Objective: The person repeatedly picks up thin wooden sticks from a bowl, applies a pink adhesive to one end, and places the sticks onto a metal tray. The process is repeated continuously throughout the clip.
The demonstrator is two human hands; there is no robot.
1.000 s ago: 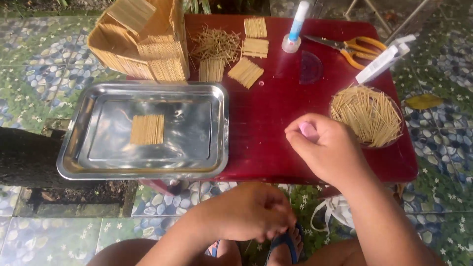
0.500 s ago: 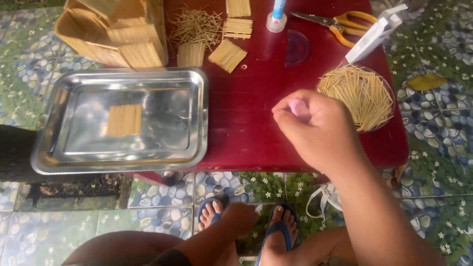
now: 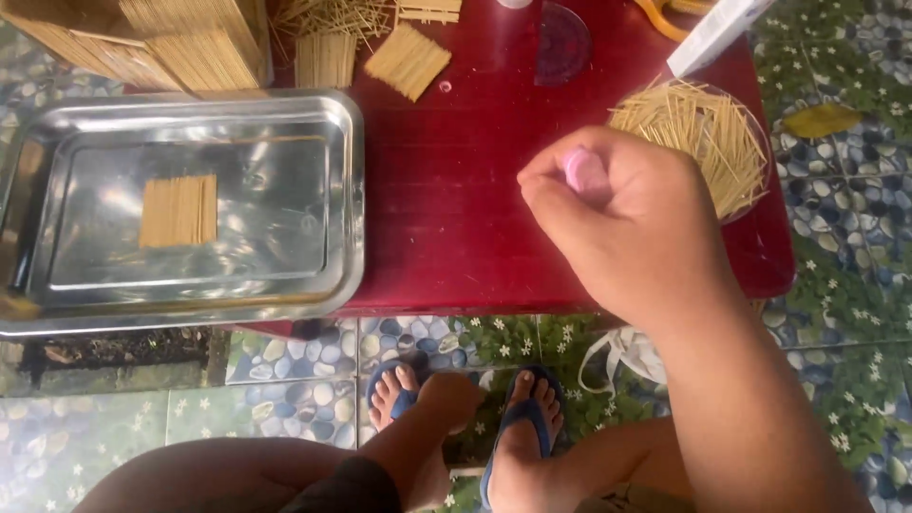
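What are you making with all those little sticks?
A person sits at a small red table. Their right hand is curled in a fist around something small and pink, just in front of a heap of loose thin sticks. Their left hand is down by their feet, off the table. One flat panel of joined sticks lies in a metal tray, and more panels sit at the far edge.

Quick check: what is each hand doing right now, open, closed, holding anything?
Right hand: closed in a fist above the red table, a small pink thing showing in its grip.
Left hand: down by the feet, mostly hidden; cannot be told.
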